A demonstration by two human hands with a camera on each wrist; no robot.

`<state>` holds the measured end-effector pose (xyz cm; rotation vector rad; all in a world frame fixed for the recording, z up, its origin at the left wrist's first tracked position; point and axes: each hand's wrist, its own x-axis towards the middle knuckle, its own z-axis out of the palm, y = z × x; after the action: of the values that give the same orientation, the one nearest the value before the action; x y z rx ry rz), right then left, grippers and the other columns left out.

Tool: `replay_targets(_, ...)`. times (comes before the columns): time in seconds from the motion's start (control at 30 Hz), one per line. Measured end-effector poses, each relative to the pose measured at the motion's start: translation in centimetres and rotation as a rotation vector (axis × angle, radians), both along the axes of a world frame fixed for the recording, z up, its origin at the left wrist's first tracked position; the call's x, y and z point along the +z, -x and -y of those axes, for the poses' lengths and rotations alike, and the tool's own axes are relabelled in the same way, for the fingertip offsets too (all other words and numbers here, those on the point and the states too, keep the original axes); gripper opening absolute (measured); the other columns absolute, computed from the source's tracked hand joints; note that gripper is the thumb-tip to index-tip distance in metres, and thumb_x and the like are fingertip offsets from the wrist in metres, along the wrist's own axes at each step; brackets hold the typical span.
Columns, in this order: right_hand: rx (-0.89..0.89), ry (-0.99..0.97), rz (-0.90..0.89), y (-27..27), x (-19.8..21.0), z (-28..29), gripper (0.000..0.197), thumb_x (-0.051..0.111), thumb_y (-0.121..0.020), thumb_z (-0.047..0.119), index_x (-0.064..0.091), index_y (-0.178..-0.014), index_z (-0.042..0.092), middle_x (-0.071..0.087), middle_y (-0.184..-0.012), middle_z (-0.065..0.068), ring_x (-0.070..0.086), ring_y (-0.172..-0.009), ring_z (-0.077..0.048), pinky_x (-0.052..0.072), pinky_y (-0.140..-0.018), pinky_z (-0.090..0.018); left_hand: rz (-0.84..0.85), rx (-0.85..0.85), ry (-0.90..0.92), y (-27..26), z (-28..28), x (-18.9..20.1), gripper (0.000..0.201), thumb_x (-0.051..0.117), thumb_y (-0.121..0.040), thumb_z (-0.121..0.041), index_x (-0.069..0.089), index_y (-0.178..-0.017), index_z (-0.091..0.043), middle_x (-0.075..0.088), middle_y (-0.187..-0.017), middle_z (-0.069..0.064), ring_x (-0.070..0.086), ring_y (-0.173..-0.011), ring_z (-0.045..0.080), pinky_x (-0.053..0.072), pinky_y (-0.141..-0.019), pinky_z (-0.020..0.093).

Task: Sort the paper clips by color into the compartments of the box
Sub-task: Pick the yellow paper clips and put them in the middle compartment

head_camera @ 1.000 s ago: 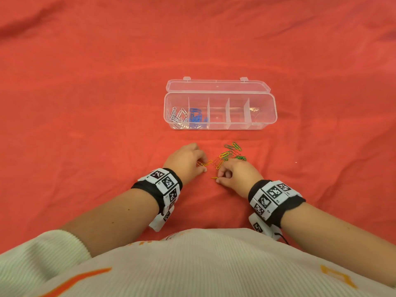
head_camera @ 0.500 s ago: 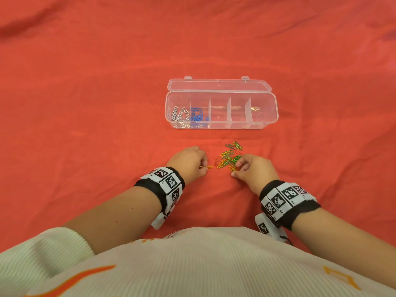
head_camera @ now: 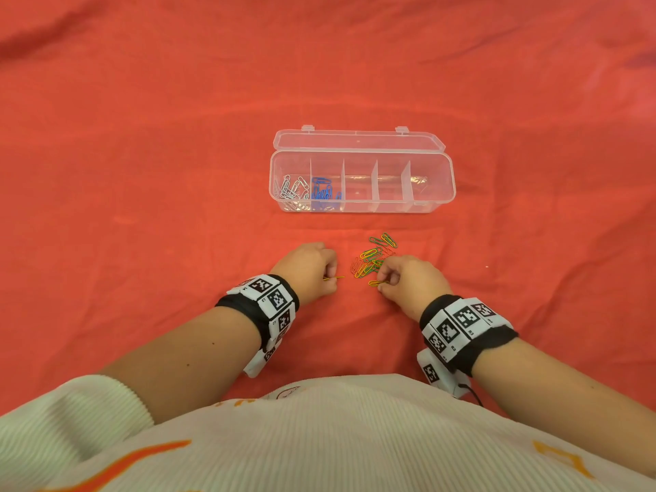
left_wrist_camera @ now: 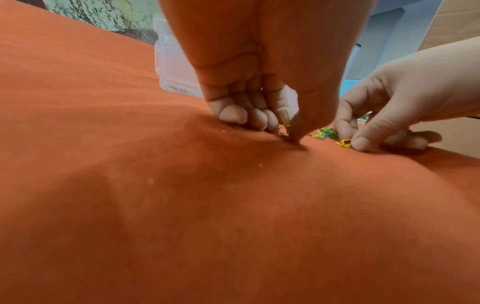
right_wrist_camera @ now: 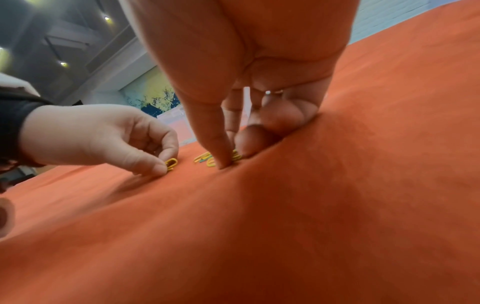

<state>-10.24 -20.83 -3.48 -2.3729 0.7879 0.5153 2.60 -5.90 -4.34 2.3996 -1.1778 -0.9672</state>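
Note:
A clear compartment box (head_camera: 431, 193) lies open on the red cloth, with white clips (head_camera: 291, 188) in its leftmost compartment and blue clips (head_camera: 323, 193) in the one beside it. The other compartments look empty. A pile of yellow, green and orange clips (head_camera: 372, 259) lies in front of the box. My left hand (head_camera: 330, 278), left of the pile, pinches a yellow clip (head_camera: 336, 277) low over the cloth. My right hand (head_camera: 383, 284) pinches another yellow clip (head_camera: 374, 283) at the pile's near edge, thumb tip (right_wrist_camera: 221, 162) on the cloth.
Red cloth (head_camera: 142, 172) covers the whole surface, with folds at the far edge. The box lid (head_camera: 355, 140) lies flat behind the box. My sleeves and shirt fill the bottom of the head view.
My right hand reached into the pile, then drew a yellow clip back toward me. My left hand has stayed in place with its clip.

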Motion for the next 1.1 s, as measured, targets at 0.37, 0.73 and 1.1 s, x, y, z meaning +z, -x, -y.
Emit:
replay_targets(0.37,0.181,0.149,0.033,0.3,0.5,-1.1,0.009,0.053,-0.083,0.019,0.061,-0.087,0.016,0.061,-0.098,-0.004,0.062,-0.089,-0.029,0.047,-0.073,-0.037,-0.069,0.034,0.032,-0.6,0.1,0.8,0.011,0.061,-0.076,-0.009,0.053,-0.073,-0.017,0.060,-0.078,0.003,0.050,-0.073,0.015,0.032,-0.062,0.021)
replay_targets(0.73,-0.101,-0.039,0.237,-2.3,2.7,2.0,0.021,0.063,-0.083,0.017,0.072,-0.101,0.022,0.052,-0.072,0.014,0.051,-0.068,-0.007,0.042,-0.074,-0.021,-0.081,0.117,0.219,-2.6,2.7,3.4,0.023,0.066,-0.080,-0.016,0.065,-0.103,-0.015,0.052,-0.066,-0.011,0.046,-0.057,0.001,0.039,-0.060,0.018)
replay_targets(1.1,-0.370,-0.107,0.413,-9.2,3.8,5.2,0.012,0.071,-0.078,0.023,0.072,-0.089,0.018,0.066,-0.075,0.001,0.049,-0.035,0.012,0.039,-0.045,-0.013,0.042,0.426,0.283,-5.7,8.2,5.3,0.018,0.065,-0.082,-0.032,0.068,-0.092,-0.017,0.062,-0.071,-0.001,0.058,-0.073,0.020,0.042,-0.062,0.026)
